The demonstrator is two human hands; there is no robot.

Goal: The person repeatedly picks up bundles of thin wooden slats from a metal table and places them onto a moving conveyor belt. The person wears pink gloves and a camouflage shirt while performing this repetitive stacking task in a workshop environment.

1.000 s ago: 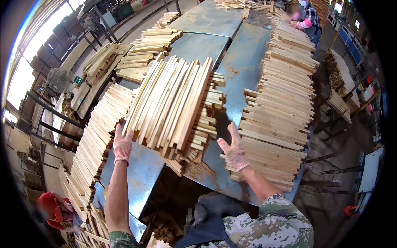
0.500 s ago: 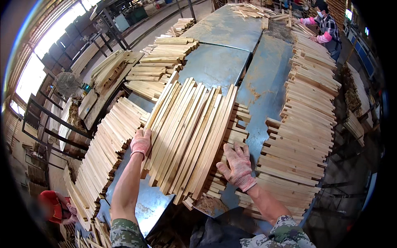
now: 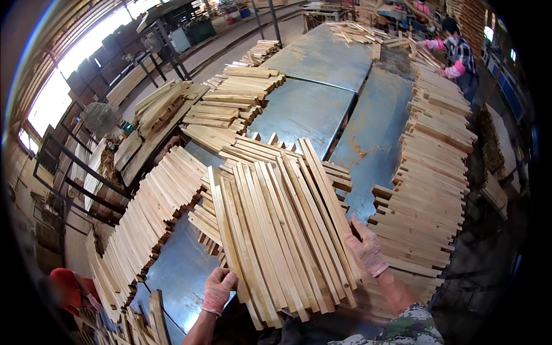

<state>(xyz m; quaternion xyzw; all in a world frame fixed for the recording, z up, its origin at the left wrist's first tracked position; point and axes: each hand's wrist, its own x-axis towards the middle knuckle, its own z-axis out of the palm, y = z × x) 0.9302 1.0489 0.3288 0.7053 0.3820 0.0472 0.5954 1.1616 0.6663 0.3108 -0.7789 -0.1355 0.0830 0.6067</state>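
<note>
In front of me a broad layer of pale wooden strips [image 3: 282,230] lies side by side, their near ends hanging over the table's front edge. My left hand [image 3: 217,290], in a pinkish knit glove with bare fingertips, is closed at the layer's near left edge, its fingers curled against the outer strip. At the right edge my right hand [image 3: 369,250], gloved alike, has its thumb and fingers stretched out beside the outermost strip. Under the layer, more strips [image 3: 207,221] lie crosswise and stick out on both sides.
Long rows of strips line the metal table [image 3: 310,109] on the left [image 3: 155,201] and right [image 3: 425,190]. A co-worker [image 3: 460,57] in pink sleeves handles strips at the far right. Another person in red [image 3: 72,290] is at the lower left. A fan [image 3: 102,119] stands left.
The layer of strips has come nearer and turned, uncovering crosswise strips behind it. My left hand has moved down to its near left corner; my right hand has shifted right.
</note>
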